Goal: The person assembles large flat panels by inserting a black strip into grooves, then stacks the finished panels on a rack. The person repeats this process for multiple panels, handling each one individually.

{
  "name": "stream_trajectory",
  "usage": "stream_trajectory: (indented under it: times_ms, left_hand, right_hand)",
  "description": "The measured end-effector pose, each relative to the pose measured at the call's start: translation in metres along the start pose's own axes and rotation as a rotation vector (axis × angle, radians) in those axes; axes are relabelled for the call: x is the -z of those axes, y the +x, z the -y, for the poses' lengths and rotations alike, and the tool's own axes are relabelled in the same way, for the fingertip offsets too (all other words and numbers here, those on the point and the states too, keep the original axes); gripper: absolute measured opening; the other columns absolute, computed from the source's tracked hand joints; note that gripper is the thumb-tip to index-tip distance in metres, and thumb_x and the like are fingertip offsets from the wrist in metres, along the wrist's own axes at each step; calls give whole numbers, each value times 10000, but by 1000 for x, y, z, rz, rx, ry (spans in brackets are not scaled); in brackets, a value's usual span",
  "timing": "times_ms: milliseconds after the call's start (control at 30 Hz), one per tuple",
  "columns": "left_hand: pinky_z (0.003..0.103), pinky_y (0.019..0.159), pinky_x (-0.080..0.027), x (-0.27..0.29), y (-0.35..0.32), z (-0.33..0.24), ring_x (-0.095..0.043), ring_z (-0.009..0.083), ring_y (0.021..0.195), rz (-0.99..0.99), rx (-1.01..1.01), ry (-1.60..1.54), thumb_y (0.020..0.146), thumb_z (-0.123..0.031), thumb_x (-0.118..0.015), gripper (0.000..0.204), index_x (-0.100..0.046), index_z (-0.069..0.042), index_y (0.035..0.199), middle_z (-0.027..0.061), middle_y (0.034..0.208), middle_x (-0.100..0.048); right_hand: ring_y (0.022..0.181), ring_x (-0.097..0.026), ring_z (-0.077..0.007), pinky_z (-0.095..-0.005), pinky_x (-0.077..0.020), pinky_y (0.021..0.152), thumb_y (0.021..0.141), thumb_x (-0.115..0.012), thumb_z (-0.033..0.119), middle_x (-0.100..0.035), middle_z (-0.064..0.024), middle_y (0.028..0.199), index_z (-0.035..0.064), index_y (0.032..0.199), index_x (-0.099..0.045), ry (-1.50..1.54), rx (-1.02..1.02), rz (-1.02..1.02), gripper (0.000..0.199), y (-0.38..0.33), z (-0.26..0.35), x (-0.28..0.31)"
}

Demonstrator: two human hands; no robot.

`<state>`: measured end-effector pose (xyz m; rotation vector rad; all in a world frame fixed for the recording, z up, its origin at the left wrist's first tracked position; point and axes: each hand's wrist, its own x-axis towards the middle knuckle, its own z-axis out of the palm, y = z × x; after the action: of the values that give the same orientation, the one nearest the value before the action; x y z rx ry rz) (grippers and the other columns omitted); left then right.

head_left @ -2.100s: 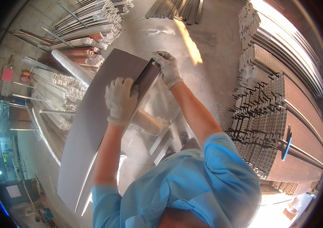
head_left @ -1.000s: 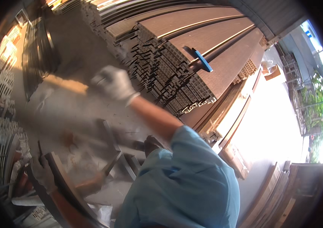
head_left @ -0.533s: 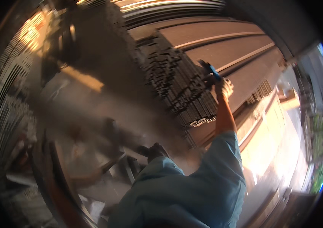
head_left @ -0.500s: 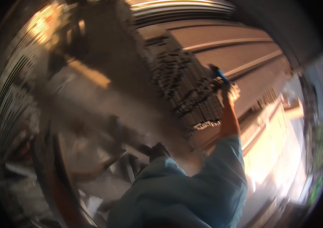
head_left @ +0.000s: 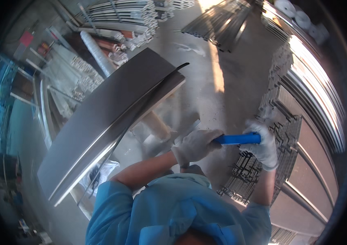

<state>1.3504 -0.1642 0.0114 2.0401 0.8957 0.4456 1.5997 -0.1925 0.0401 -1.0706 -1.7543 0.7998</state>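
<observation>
Nearest, a light-blue shirt (head_left: 173, 204) fills the lower edge, with both forearms reaching out from it in grubby pale gloves. The left hand (head_left: 196, 146) has its fingers curled together around the left end of a blue tool (head_left: 235, 139), which lies roughly level between the two hands. The right hand (head_left: 262, 149) is at the tool's other end, which overlaps the palm; its fingers are blurred, and I cannot tell whether they close on it. Farther left, apart from both hands, a long dark grey panel (head_left: 112, 98) slants, with a black strip (head_left: 143, 107) running along its right side, tip jutting past. Beyond are brown stacked boards (head_left: 310, 169) at right, then dark metal bars (head_left: 218, 24) on the floor (head_left: 198, 87).
</observation>
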Motion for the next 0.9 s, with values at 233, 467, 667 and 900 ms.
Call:
stream_trajectory:
  times_ms: [233,467,667,900]
  left_hand:
    - [306,550,-481,4,-37,20,-603,134,640,-258,249,-904,947,-220,-645,270,-607,-47,1151,53,798,-600]
    - [386,733,-473,15,-103,28,-596,238,858,-731,61,587,807,-343,-790,460,-610,-87,1145,72,975,-599]
    - [478,886,-445,42,-210,51,-564,327,1053,-812,716,1106,768,-266,-788,404,-602,-75,1071,99,1101,-592]
    - [355,663,-478,88,-255,55,-610,226,747,-808,603,557,872,-126,-677,221,-602,-46,1063,81,866,-633]
  right_hand:
    - [1169,-567,-255,-424,-398,1068,910,-671,474,-591,-127,1187,-12,1419,-406,975,-194,20,752,23,-41,-123]
    - [1027,-640,-276,-411,-529,899,965,-641,311,-656,-97,977,70,1163,-539,1277,-261,64,329,37,-36,-140]
    - [746,-641,-174,-311,-523,657,974,-638,260,-652,-70,913,93,1165,-531,1033,-288,-161,275,35,-55,-107]
    - [655,-605,-83,-221,-487,574,1013,-574,358,-633,-32,817,67,1193,-529,947,-435,-117,345,27,-49,-121]
